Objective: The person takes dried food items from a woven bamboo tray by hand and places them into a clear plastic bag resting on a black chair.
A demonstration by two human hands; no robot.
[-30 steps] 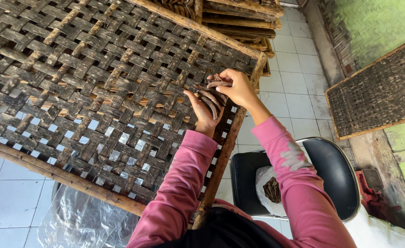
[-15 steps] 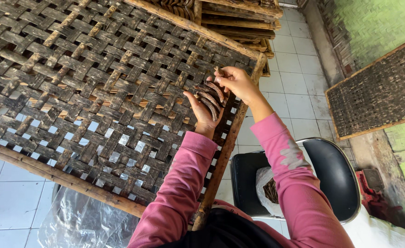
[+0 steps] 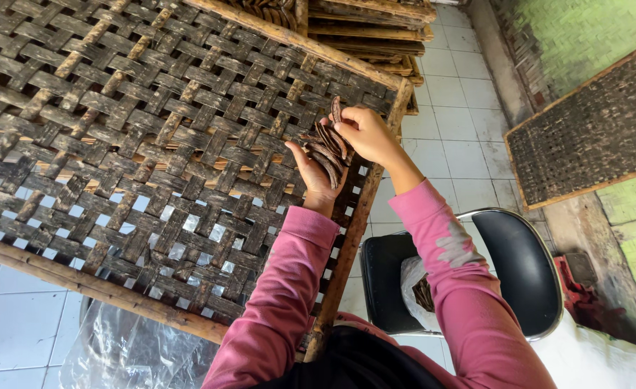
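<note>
Bamboo strips, dark and weathered, are woven into an open lattice rack (image 3: 152, 144) that fills the left of the view, framed by pale poles, with clear plastic sheeting (image 3: 116, 353) on the tiled floor below it. Toward the rack's right edge the left hand (image 3: 316, 173) rests palm up, its fingers (image 3: 298, 155) curled loosely to cradle a small bundle of dark flat strips (image 3: 326, 150) whose long axes run roughly along the palm, from wrist toward fingertips. Just right of it, touching the bundle from above, the right hand (image 3: 365, 133) pinches one strip (image 3: 336, 109) between thumb and forefinger, the piece standing nearly upright over the bundle. The right hand is the nearer to that single strip, and the rack's bare weave lies just left of and beyond both hands. Both pink sleeves (image 3: 462, 288) reach up from below, forearms converging at the rack's edge. Further right sit a black chair (image 3: 519, 266) holding a plastic bag (image 3: 415, 284), and another woven panel (image 3: 584, 137) leaning by a green wall.
</note>
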